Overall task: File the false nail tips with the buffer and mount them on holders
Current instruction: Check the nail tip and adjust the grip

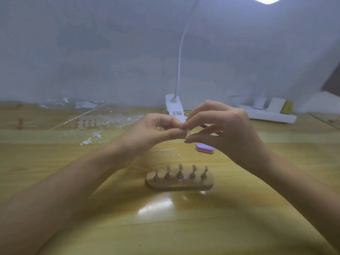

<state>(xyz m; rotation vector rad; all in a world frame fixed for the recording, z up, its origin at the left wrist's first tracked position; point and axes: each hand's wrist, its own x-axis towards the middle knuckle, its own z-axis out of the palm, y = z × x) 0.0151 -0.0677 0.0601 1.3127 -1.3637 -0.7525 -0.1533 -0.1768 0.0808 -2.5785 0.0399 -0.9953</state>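
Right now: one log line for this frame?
left hand: pinches nail tip | right hand: pinches same tip | buffer: lying on table, untouched | holder stand: five mounted tips

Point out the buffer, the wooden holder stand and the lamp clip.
buffer [204, 147], head view, purple top face.
wooden holder stand [180, 186], head view, front edge of base.
lamp clip [174, 106], head view, white body.

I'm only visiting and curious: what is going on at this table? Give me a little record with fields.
Hands: left hand and right hand meet at the fingertips above the table
Held: small pale nail tip, pinched by both hands; blurred
Buffer: purple buffer lies on the table, untouched
Holders: wooden stand with five holders, each bearing a tip
Spares: clear tip strips, far left
Behind: lamp clip
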